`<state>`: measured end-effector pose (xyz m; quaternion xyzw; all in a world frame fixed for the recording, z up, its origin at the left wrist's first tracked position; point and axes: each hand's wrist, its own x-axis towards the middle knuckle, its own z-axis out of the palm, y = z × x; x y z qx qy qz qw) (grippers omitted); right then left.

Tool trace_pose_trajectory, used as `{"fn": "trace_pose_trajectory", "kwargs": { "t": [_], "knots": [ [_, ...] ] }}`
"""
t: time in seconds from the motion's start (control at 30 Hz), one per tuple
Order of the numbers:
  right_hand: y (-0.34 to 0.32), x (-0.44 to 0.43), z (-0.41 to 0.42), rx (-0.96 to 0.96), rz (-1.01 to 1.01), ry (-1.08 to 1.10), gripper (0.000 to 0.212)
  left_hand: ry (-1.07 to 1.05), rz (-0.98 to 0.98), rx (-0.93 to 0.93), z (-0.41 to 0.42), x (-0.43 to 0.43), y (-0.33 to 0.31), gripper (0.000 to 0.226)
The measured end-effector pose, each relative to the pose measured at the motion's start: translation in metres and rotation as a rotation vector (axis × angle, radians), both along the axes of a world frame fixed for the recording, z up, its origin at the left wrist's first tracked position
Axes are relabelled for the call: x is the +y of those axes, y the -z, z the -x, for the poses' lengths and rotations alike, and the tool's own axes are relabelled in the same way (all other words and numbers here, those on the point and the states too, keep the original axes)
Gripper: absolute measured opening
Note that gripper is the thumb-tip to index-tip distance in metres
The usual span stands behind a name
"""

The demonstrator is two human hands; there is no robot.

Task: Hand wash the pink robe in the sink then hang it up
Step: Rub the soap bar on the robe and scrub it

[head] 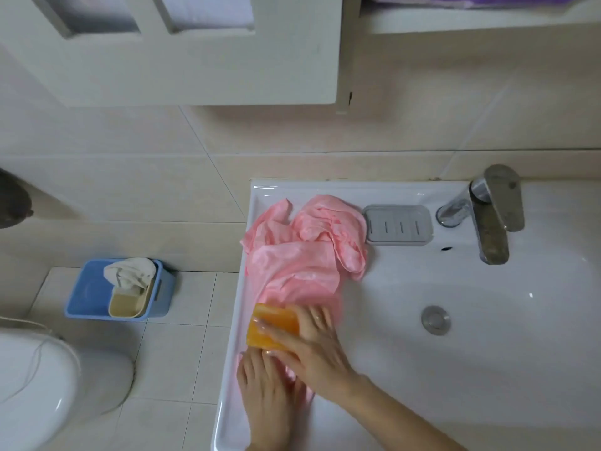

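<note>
The pink robe point(302, 255) lies bunched along the left ledge of the white sink point(487, 369), wet and creased. My right hand point(312, 340) grips an orange bar of soap point(270, 325) and holds it against the robe's near end. My left hand point(270, 388) lies flat on the pink cloth just below the soap, fingers straight, pressing it onto the ledge. Part of the robe is hidden under both hands.
A grey soap dish point(398, 224) sits at the back of the sink beside the chrome tap point(487, 213). The drain plug point(435, 319) is in the basin. On the tiled floor to the left stand a blue bin point(94, 291) and a white toilet point(39, 385).
</note>
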<state>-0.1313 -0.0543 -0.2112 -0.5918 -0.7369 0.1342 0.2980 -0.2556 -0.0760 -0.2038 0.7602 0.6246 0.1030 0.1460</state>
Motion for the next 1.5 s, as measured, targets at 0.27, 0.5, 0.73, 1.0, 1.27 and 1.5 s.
{"fn": "trace_pose_trajectory", "kwargs": {
  "t": [0.27, 0.5, 0.73, 1.0, 1.27, 1.5],
  "knots": [
    [-0.001, 0.122, -0.062, -0.146, 0.131, 0.277, 0.049, 0.050, -0.136, 0.086, 0.009, 0.002, 0.016, 0.063],
    [-0.037, 0.042, -0.095, 0.589, -0.069, 0.566, 0.052, 0.593, -0.114, 0.200, -0.106, 0.029, -0.014, 0.058],
    [-0.029, -0.044, -0.101, 0.705, -0.052, 0.663, 0.052, 0.842, -0.257, 0.762, -0.167, 0.125, 0.020, 0.060],
    [-0.003, -0.045, -0.083, 1.138, 0.302, 0.834, 0.032, 0.774, -0.266, 0.127, -0.083, 0.164, -0.046, 0.020],
    [0.009, 0.011, -0.114, 1.681, 0.391, 0.906, 0.078, 0.127, -0.164, -0.236, 0.047, 0.104, -0.048, 0.026],
    [0.003, 0.037, -0.137, 1.617, 0.364, 0.881, 0.070, 0.107, 0.174, 0.191, -0.002, 0.060, -0.013, 0.084]
  ]
}}
